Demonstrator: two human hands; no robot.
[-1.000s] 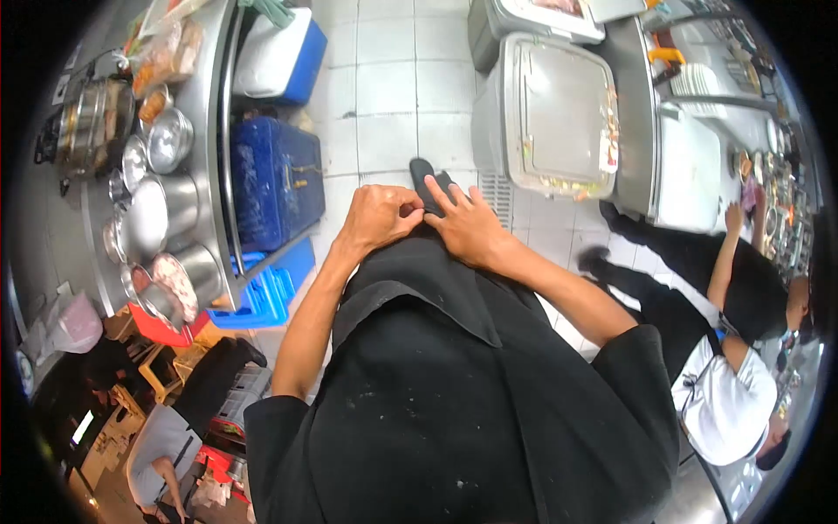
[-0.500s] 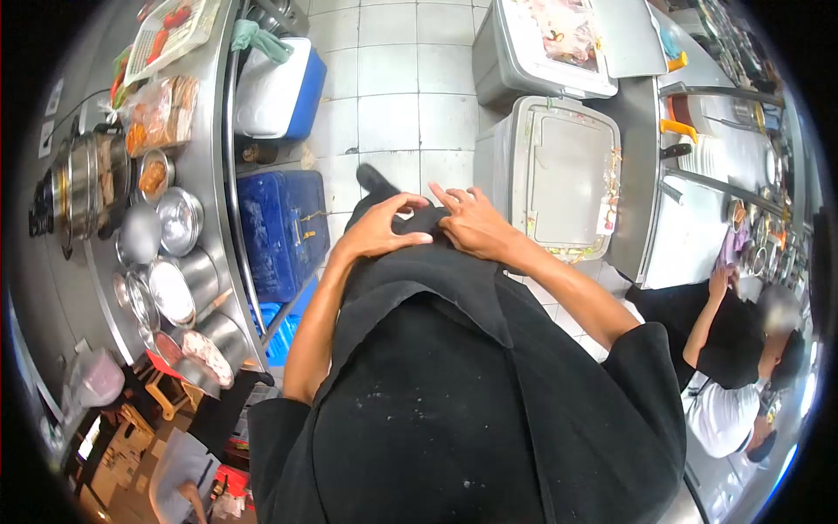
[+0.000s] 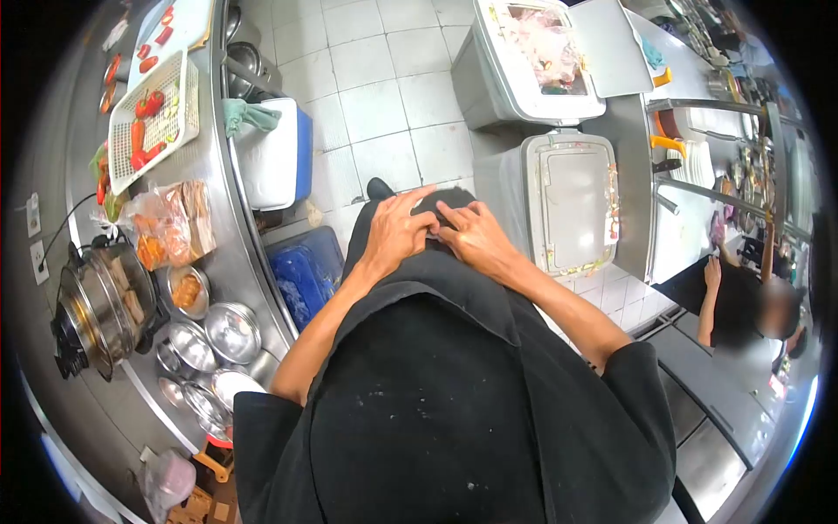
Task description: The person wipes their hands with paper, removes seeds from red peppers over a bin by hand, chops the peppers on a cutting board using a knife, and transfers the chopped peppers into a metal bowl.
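Observation:
My left hand (image 3: pixel 397 234) and my right hand (image 3: pixel 477 237) meet in front of my black apron (image 3: pixel 419 375), over dark trousers. The left index finger reaches forward while the thumb and the other fingers are bent together. On the right hand the fingers curl in towards the left fingertips. Whatever lies between the fingertips is too small and hidden to make out. One dark shoe (image 3: pixel 379 189) shows ahead of my left hand.
On the left, a steel counter (image 3: pixel 229 210) bears a basket (image 3: pixel 185 113) of red peppers, bagged food, a cooker (image 3: pixel 96 306) and metal bowls. Below it are cool boxes (image 3: pixel 305 271). Grey bins (image 3: pixel 572 205) stand at the right, with a person (image 3: pixel 742 301) beyond.
The view has turned and moved forward along the aisle, past the counter and bins. My hands, a little apart half a second ago, have come together, and the left fingers have bent in.

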